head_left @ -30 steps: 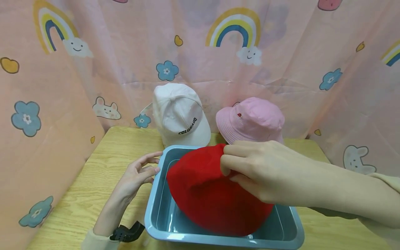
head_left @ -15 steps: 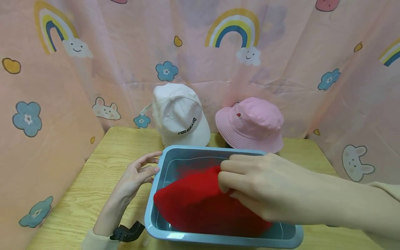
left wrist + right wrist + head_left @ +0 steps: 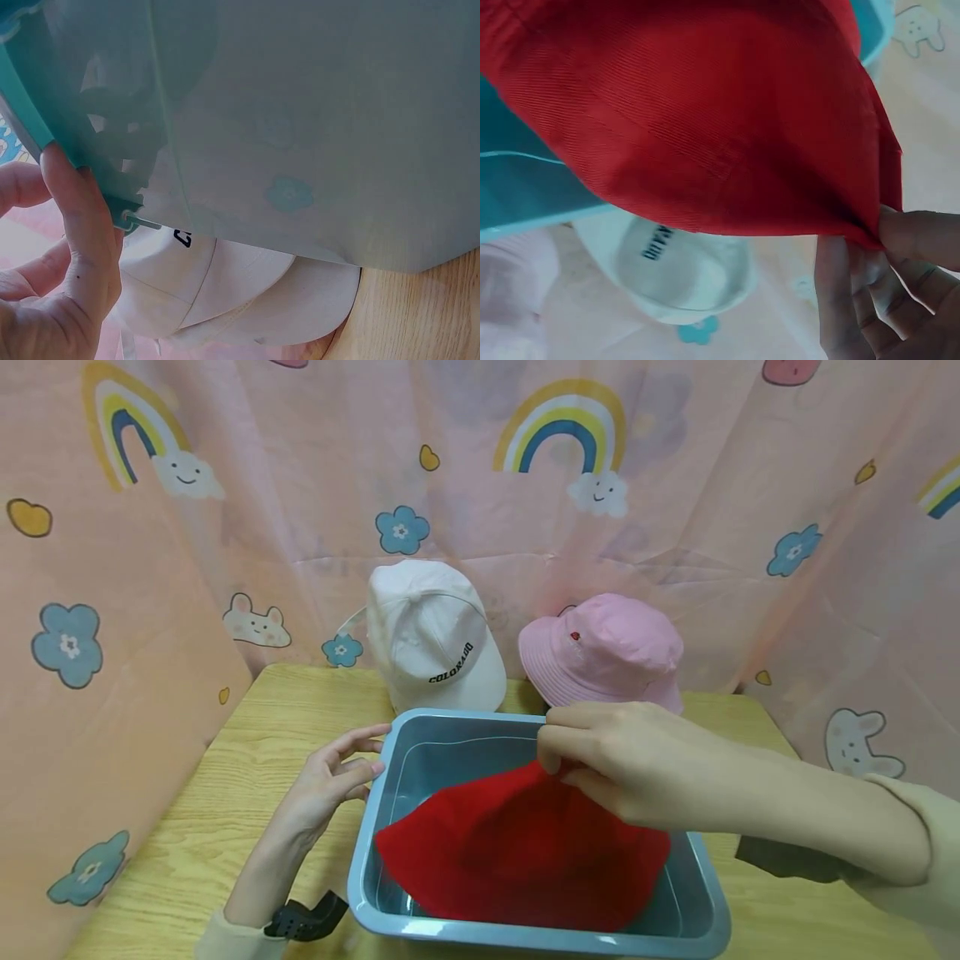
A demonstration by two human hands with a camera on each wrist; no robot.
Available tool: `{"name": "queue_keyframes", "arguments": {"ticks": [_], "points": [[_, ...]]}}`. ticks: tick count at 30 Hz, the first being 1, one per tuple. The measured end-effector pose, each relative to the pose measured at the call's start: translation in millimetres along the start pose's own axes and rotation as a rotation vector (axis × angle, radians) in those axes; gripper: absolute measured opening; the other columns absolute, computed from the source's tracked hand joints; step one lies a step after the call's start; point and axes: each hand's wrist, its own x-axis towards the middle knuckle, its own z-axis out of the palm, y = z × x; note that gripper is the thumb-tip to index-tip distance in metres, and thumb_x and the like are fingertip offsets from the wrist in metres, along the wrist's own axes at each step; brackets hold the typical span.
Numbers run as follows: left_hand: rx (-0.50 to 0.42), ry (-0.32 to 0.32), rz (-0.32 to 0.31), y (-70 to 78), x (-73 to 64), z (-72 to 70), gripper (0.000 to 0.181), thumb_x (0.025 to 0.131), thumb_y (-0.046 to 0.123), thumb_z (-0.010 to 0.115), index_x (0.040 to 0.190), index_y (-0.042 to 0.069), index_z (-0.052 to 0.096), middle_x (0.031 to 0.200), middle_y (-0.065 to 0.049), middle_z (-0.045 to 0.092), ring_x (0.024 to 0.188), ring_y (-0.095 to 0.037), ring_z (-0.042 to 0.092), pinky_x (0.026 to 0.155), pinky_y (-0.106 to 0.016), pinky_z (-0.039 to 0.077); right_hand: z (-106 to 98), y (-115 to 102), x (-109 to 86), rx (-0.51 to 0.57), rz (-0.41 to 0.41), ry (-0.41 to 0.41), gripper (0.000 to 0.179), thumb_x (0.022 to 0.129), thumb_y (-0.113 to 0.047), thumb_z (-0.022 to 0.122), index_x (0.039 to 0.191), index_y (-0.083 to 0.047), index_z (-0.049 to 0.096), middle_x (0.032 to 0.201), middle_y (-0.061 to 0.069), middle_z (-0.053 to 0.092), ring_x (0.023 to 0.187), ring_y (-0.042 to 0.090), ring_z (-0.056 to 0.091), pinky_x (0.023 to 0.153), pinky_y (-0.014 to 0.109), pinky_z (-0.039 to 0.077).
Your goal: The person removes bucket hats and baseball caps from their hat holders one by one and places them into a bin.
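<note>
A red hat (image 3: 517, 852) of soft cloth hangs in and over the blue plastic basin (image 3: 536, 942). My right hand (image 3: 622, 764) pinches the hat's upper edge. In the right wrist view, thumb and fingertips of the right hand (image 3: 889, 289) close on a gathered corner of the red hat (image 3: 705, 120), whose fine stitch lines show. My left hand (image 3: 330, 777) holds the basin's left rim. Up close in the left wrist view, the fingers of that left hand (image 3: 71, 255) lie against the rim of the basin (image 3: 26, 94).
Behind the basin, a white cap (image 3: 435, 639) lettered COLORADO stands at the back of the wooden table (image 3: 247, 760). Right of it is a pink bucket hat (image 3: 607, 647). A patterned pink curtain (image 3: 322, 468) encloses the back and sides.
My right hand dipped toward the basin and then rose a little. The red hat's top sits lower than a second ago and its lower edge has spread wider. The left hand stays put.
</note>
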Motion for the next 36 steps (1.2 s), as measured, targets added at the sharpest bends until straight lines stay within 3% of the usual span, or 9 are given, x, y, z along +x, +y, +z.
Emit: {"name": "queue_keyframes", "arguments": {"ticks": [7,14,22,36], "points": [[0.008,0.005,-0.013,-0.2,0.5,0.3,0.048,0.093,0.012,0.06,0.138,0.006,0.047,0.115,-0.007,0.053,0.077,-0.011,0.066,0.067,-0.029,0.055,8.3,14.3,5.9,0.002,0.068,-0.049,0.024,0.077,0.002,0.068,0.08,-0.019,0.057,0.076,-0.013,0.053,0.071,-0.002,0.05,0.062,0.017,0.046],[-0.007,-0.005,-0.001,-0.2,1.4,-0.5,0.048,0.093,0.011,0.059,0.139,0.005,0.047,0.114,-0.007,0.053,0.076,-0.009,0.065,0.064,-0.027,0.054,23.2,18.9,16.6,-0.022,0.044,-0.066,0.022,0.078,0.001,0.068,0.079,-0.019,0.057,0.074,-0.01,0.051,0.07,0.001,0.049,0.064,0.019,0.045],[-0.019,-0.004,-0.006,-0.2,1.9,-0.1,0.048,0.093,0.009,0.059,0.139,0.004,0.047,0.113,-0.006,0.053,0.076,-0.009,0.066,0.063,-0.027,0.055,44.7,14.5,25.9,0.002,0.056,-0.185,0.017,0.081,-0.003,0.067,0.081,-0.018,0.06,0.078,-0.008,0.054,0.073,0.003,0.05,0.062,0.017,0.045],[-0.018,-0.006,0.0,0.3,1.5,0.1,0.049,0.092,0.009,0.06,0.139,0.004,0.047,0.114,-0.006,0.052,0.074,-0.008,0.065,0.062,-0.026,0.053,60.1,11.9,36.8,-0.017,0.053,-0.135,0.019,0.08,-0.003,0.068,0.077,-0.017,0.057,0.073,-0.009,0.05,0.067,0.003,0.046,0.054,0.014,0.036]]}}
